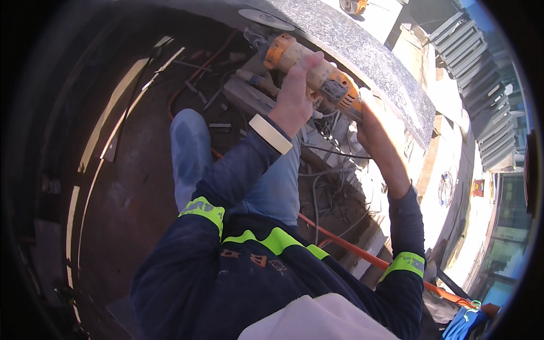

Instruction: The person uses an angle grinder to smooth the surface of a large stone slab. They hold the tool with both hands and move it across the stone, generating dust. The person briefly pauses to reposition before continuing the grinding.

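Steadying an orange angle grinder along the near edge of the speckled slab looks like the step in hand — its pale disc sits close by that edge, contact hard to tell. Left hand curls around the body, right hand wraps the rear end; the next move probably calls for an even, two-handed disc angle
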A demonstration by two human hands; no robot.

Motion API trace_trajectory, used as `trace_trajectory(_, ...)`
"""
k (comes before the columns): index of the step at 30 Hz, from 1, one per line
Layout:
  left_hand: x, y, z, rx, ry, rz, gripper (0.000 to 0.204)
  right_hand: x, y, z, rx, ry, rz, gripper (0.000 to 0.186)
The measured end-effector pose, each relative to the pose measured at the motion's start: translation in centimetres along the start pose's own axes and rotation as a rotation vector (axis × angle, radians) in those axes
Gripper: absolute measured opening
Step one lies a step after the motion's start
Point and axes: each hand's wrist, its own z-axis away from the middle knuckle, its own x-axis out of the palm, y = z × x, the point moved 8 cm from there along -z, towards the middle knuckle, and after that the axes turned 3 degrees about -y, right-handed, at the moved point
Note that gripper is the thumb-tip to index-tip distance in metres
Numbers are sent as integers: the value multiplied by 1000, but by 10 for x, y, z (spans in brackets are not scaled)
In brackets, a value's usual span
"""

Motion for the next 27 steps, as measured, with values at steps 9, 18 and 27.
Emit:
trace_trajectory(9,-19,34,-28,-7,47,-10,43,-26,-43,-36,4,-65,-145,60)
trace_trajectory(18,9,8,2,-6,-10,15,48,-29,-20,-10,132,-160,-227,57)
trace_trajectory(27,33,-23,24,-7,-64,34,46,-36,4,27,195,-167,-197,60)
